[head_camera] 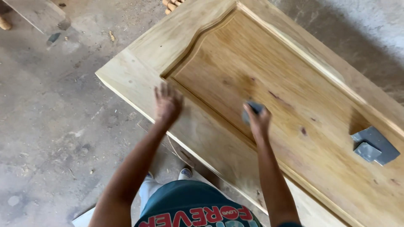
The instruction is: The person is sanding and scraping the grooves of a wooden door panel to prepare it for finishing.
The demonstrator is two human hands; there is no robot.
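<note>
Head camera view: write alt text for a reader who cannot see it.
A person leans over a large pale wooden door panel, the right hand pressing a small grey pad on its recessed centre while the left hand lies flat on the frame. Folded grey sheets lie on the panel to the right, above a dusty concrete floor.

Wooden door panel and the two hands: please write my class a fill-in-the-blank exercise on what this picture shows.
1. The right hand presses a small ____ pad on the wooden door panel.
2. The left hand rests ____ on the panel's frame.
3. Folded grey sheets lie on the panel, apart from ____ hands.
4. Beneath the panel lies a dusty ____ floor.

Missing words: grey; flat; both; concrete
</note>
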